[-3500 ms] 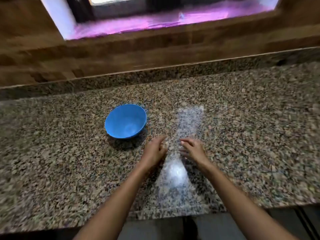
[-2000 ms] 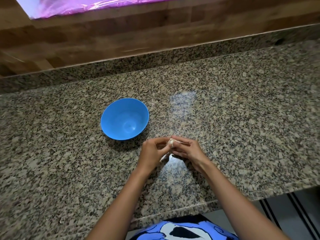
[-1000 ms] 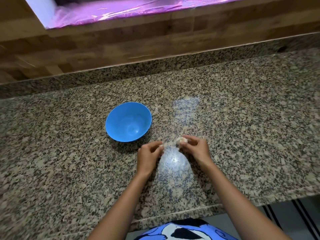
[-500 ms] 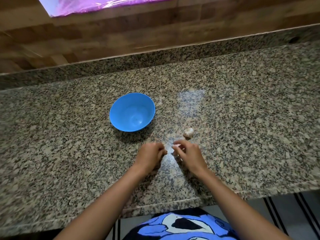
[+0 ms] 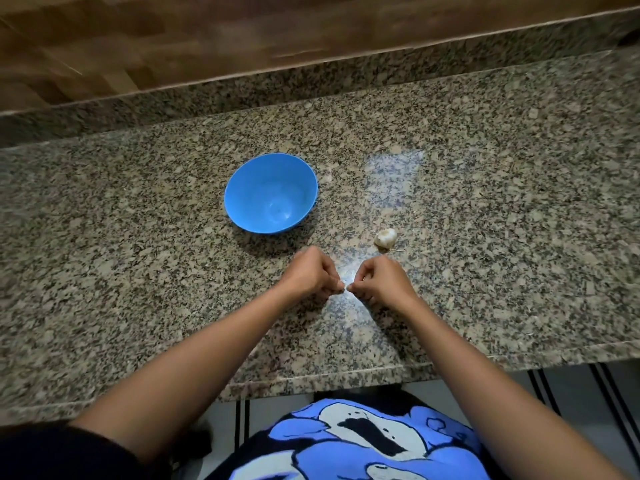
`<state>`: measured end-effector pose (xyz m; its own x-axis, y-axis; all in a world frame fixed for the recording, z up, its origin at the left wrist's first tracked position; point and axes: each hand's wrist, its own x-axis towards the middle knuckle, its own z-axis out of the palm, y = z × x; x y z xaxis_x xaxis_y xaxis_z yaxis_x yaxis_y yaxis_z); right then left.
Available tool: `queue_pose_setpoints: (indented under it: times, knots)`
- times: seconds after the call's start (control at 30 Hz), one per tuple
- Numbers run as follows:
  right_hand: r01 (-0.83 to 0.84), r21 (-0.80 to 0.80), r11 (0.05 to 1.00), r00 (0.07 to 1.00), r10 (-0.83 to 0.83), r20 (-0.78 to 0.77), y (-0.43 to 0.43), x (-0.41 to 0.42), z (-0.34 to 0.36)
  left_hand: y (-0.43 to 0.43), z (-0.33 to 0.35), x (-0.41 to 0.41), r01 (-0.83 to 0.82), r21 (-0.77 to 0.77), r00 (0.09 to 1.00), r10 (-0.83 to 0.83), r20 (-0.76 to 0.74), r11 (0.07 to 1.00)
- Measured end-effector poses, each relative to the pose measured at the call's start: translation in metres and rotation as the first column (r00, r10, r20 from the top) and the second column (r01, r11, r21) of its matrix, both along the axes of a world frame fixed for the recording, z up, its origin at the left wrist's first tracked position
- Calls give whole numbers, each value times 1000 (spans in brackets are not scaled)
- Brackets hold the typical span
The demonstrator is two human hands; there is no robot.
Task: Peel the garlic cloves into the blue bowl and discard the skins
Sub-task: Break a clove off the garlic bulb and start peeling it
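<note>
Here, both hands meet low over the granite desk (image 5: 519,202), near its front edge. The left hand (image 5: 308,277) and the right hand (image 5: 382,284) have their fingers curled inward, knuckles up. Their fingertips come together over a bright patch of glare on the stone. Each grip is clamped on the same garlic clove (image 5: 342,289), pinched between the two hands. Only a pale speck of it shows between the fingertips, so I cannot tell whether its skin is on. Both forearms are bare and reach in from 7 and 5 o'clock of the frame.

The blue bowl (image 5: 270,194) stands upright on the desk at 11 o'clock from the hands, near the left hand but not touching it. Its smooth inside shows down to the bottom. A garlic bulb (image 5: 385,238), whitish and papery, lies on the desk at 1 o'clock from the right hand, just beyond its knuckles. It sits at 4 o'clock from the bowl, apart from it.

At 12 o'clock the desk ends in a low granite upstand (image 5: 311,84) with a wooden wall (image 5: 242,36) above it. At 6 o'clock, below the desk edge, a blue, white and black printed shirt (image 5: 363,445) shows.
</note>
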<state>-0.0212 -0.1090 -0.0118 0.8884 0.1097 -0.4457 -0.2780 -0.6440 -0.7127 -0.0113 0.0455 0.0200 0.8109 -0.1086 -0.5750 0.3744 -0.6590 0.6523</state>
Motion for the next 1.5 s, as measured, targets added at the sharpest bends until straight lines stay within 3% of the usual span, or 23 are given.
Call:
queue_pose_setpoints:
  times: [0.33,0.5,0.67,0.73,0.77,0.83,0.9,0.97,1.1,1.2,1.37,1.5]
  knots:
    - [52,61,997,998,-51,-25,-1,-4,1,-10,5,11,181,239,979,-198,46,954]
    - [65,87,994,997,-62,-37,0,-5,2,-21,10,16,274,379,945,-321,67,884]
    - [68,93,993,998,-67,-14,0,-6,1,-30,10,-8,251,513,860,-432,271,821]
    - [64,90,994,998,-65,2,0,-7,-1,-24,3,-19,218,464,850,-401,342,859]
    - [57,90,994,998,-59,19,-1,-7,-3,-17,-1,-22,170,376,886,-308,347,911]
    - [38,119,992,997,-46,64,-3,-9,-6,-2,-8,-22,-7,48,968,-5,250,999]
    - [4,173,985,995,-20,93,-5,-9,-4,7,-9,-25,-196,-281,972,223,68,940]
    - [-27,292,956,999,14,44,-4,-9,1,5,-9,-32,-272,-378,955,298,11,885]
    - [-49,372,927,998,64,-27,3,-6,9,0,-18,-41,-305,-346,914,375,155,887]
    - [-57,400,915,989,108,-106,4,-4,16,1,-21,-41,-401,-426,864,489,117,811]
    - [-27,478,878,984,108,-143,-1,-6,16,6,-24,-38,-391,-477,889,458,28,787]
    - [85,470,879,991,-25,-132,-7,-10,3,13,-30,-39,-188,-116,907,218,361,975]
